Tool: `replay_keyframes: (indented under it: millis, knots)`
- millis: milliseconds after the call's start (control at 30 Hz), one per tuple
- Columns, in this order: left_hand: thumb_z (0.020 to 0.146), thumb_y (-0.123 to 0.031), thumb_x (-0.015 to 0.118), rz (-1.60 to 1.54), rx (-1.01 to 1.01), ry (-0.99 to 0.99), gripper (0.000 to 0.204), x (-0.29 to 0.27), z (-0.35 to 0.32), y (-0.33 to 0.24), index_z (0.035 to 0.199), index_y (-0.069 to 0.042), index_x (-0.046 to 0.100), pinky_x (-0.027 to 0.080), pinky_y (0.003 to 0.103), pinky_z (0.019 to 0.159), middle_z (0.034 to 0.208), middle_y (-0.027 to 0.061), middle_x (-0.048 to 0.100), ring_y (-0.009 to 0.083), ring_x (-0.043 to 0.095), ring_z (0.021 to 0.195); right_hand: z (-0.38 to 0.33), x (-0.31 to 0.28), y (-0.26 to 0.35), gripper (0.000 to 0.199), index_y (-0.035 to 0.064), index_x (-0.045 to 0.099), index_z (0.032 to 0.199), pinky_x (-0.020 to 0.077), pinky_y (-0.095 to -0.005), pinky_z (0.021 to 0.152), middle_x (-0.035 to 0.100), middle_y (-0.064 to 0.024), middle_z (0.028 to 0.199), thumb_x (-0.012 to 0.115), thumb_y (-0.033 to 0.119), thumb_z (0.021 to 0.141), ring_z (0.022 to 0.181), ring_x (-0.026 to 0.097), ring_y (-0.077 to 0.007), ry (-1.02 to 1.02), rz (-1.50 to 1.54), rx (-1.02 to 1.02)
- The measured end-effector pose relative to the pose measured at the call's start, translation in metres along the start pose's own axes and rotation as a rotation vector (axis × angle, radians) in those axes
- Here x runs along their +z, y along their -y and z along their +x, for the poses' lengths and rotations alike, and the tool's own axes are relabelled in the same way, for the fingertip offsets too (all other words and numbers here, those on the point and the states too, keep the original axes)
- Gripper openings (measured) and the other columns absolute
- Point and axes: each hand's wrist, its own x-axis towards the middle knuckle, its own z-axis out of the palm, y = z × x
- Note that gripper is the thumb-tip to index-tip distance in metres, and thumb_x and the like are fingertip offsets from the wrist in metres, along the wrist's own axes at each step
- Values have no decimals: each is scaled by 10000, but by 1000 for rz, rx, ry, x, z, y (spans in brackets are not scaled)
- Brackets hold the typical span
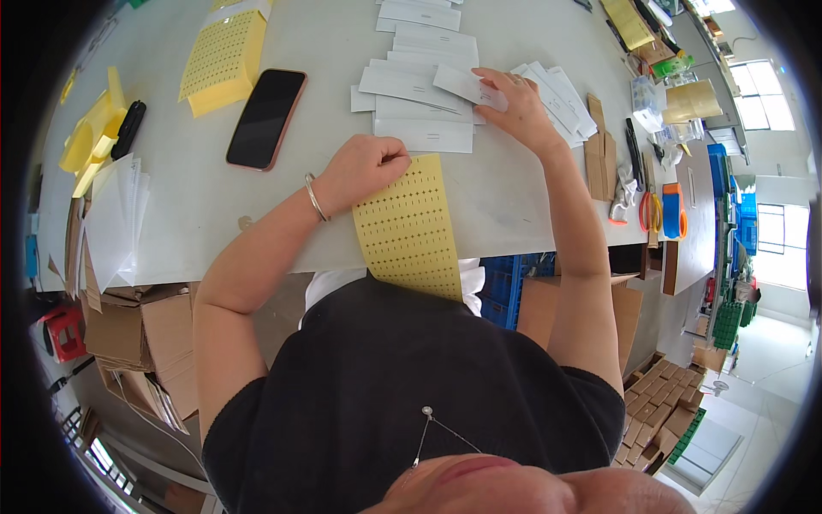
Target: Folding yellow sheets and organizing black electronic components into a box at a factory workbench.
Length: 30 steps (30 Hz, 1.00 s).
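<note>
A yellow sheet printed with rows of small dark marks (407,223) hangs over the table's near edge toward my lap. My left hand (368,169), a bangle at its wrist, is closed on the sheet's upper left edge, its fingers curled. Farther right, my right hand (520,107) grips the right end of a small white slip (460,84) between thumb and fingers. That slip is tilted over an overlapping row of white slips (424,135) running away from me. More white slips (556,98) lie fanned beside the right hand.
Left of the slips lie a dark phone (266,120) and a thick stack of yellow sheets (227,56). White papers (120,214) lean at the table's left edge. On the right are a brown cardboard piece (599,150), tape rolls (674,212) and assorted tools. Cardboard boxes (141,334) stand below.
</note>
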Motion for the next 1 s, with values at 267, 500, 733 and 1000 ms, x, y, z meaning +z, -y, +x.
replay_keyframes:
  millis: [267,500,733,1000]
  knots:
    - [816,-204,561,67,2,-15,239,-1,1,-8,780,22,631,446,357,556,610,151,582,278,561,541,-31,-2,-22,368,148,659,1078,310,-438,936,649,-65,1018,744,207,724,965,571,-263,-384,-377,169]
    - [830,-211,565,81,-14,-8,244,-2,-1,-6,796,22,630,415,324,531,587,121,553,201,512,522,-28,29,79,162,170,702,873,333,-413,948,634,33,889,749,146,720,947,545,-192,-85,156,-340]
    - [824,-227,564,-61,-82,-37,267,-2,1,-4,833,27,645,455,332,570,643,153,603,221,570,550,-24,30,89,61,152,664,779,336,-404,932,606,44,832,714,158,744,909,533,-189,-164,-34,-547]
    - [819,-230,566,-63,-136,-17,268,-5,3,-3,813,28,637,438,314,555,622,127,586,171,545,539,48,45,57,81,55,643,856,415,-356,869,643,-42,961,612,120,819,967,554,-226,-120,299,56]
